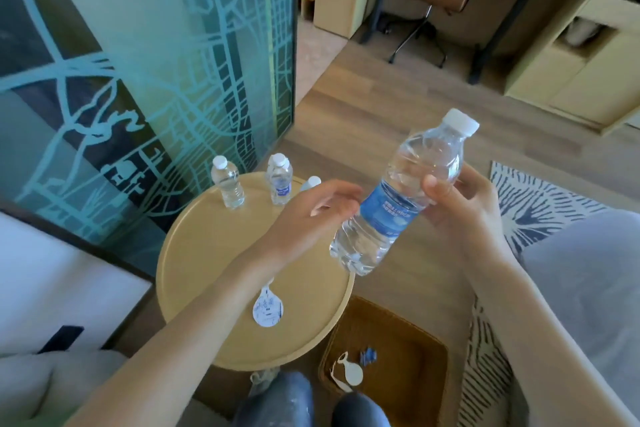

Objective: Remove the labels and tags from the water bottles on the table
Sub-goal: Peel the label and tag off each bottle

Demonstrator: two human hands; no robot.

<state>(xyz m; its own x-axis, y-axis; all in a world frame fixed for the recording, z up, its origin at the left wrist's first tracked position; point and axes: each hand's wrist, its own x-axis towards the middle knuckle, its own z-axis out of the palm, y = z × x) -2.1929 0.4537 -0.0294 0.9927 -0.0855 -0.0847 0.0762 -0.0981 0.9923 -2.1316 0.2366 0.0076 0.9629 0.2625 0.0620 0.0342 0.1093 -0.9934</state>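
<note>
Blue film, the label (391, 208), wraps the waist of the bottle (429, 156) that the right hand (464, 204) grasps by its upper body, thumb across the front. The bottle is tilted in the air above the near right edge of the round tan table (207, 270), with its white cap pointing up and away. The left hand (311, 215) hovers just beside the label's edge, fingers loose and holding nothing; whether a fingertip touches the film I cannot tell. The step in hand looks like peeling this label. To do it well, the right hand should steady the bottle without squeezing its thin wall. The left should find the seam, lift a corner with a nail, and pull along the wrap so the film comes off in one strip. The brown basket (398, 333) on the floor below, holding a white tag (349, 371) and a blue scrap (369, 355), seems the place for it. At the table's far side a labelled bottle (280, 180) stands beside a bare bottle (228, 184).
</note>
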